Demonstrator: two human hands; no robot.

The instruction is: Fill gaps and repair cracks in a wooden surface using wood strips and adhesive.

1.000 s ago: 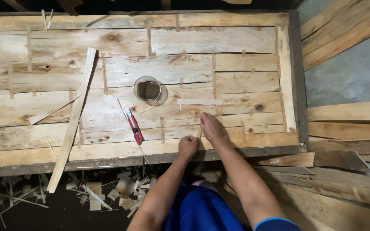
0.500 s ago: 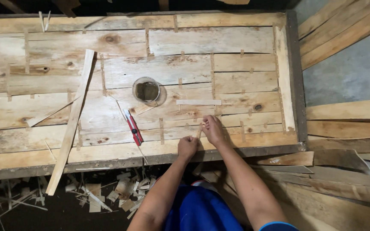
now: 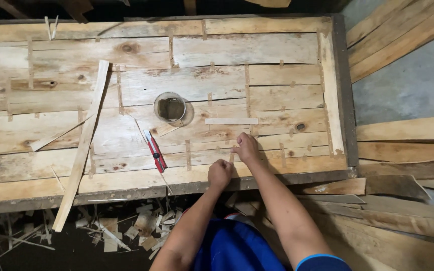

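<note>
1. Thin wood strip [image 3: 232,157] stands at lower centre of the frame, on the wooden bench [image 3: 277,50], pinched by the right hand [image 3: 247,148].
2. Left hand [image 3: 220,173] is closed in a fist just beside it; whether its grip holds something, I cannot tell.
3. Red utility knife [image 3: 155,151] lies left of the hands, round tin [image 3: 170,107] above it, long slat [image 3: 84,145] farther left.

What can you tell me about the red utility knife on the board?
The red utility knife lies flat on the wooden panel, slim, with a red body and dark middle section, angled with its pale tip toward the round tin. Neither hand touches it; the left hand is nearer. A thin sliver runs close beside it.
</note>
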